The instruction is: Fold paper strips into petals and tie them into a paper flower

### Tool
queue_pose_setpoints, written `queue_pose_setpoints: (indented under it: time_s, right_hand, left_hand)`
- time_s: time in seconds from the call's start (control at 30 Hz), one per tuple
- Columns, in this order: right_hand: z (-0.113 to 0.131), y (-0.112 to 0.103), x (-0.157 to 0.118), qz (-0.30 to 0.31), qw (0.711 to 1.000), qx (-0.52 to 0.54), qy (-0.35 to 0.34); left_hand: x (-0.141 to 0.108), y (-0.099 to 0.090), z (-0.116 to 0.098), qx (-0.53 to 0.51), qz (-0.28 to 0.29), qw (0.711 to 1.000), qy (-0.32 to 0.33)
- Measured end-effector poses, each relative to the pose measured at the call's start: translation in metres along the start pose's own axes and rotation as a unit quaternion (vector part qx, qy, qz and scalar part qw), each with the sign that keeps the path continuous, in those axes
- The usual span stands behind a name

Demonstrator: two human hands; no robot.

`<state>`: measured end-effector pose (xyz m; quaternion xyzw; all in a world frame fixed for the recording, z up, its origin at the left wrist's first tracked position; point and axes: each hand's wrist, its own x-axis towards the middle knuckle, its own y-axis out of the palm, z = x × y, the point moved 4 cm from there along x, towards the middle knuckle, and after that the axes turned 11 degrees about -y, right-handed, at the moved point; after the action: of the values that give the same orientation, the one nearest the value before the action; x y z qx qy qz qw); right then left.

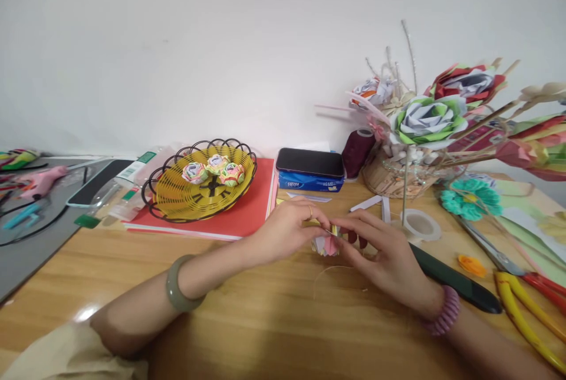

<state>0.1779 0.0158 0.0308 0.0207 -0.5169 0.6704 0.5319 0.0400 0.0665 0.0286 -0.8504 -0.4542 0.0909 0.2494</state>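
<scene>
Near the middle of the wooden table, a small folded paper piece [327,244] in pink, white and yellow hangs between my hands. My left hand [287,228], with a ring and a green bangle on its arm, pinches the top of the piece between thumb and finger. On the right side of it, my right hand [384,253] holds the edge with thumb and fingertips. The fingers hide part of the paper. A thin thread [340,268] curves on the table just below the piece.
A yellow woven basket [207,200] with several paper flowers stands on red paper [260,191]. A phone [309,161] lies on a blue pack [309,182]. At right are a flower arrangement [428,120], tape roll [420,225], green-black tool [455,279] and scissors [522,309]. A glue gun [44,182] lies left.
</scene>
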Motion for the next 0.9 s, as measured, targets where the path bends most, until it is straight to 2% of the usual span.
queue_pose_setpoints:
  time_s: [0.13, 0.3, 0.4, 0.53, 0.73, 0.9]
  right_hand:
    - [0.001, -0.003, 0.002, -0.022, 1.0, -0.011, -0.002]
    - [0.003, -0.004, 0.001, -0.051, 0.998, -0.039, -0.001]
    - [0.006, -0.005, 0.0, -0.073, 0.995, -0.065, -0.015]
    - [0.009, -0.006, -0.001, -0.099, 0.988, -0.113, -0.044]
    - [0.011, -0.006, -0.004, -0.101, 0.976, -0.171, -0.09]
    - [0.011, -0.006, -0.006, -0.096, 0.975, -0.17, -0.102]
  left_hand:
    - [0.005, 0.003, 0.011, -0.169, 0.04, 0.981, -0.092]
    - [0.006, 0.006, 0.015, -0.228, 0.044, 0.966, -0.116]
    - [0.005, 0.006, 0.014, -0.218, 0.035, 0.971, -0.096]
    - [0.003, 0.005, 0.009, -0.186, 0.024, 0.982, -0.039]
    - [-0.001, 0.002, 0.001, -0.139, 0.012, 0.989, 0.057]
    - [-0.003, 0.002, -0.002, -0.091, -0.003, 0.991, 0.094]
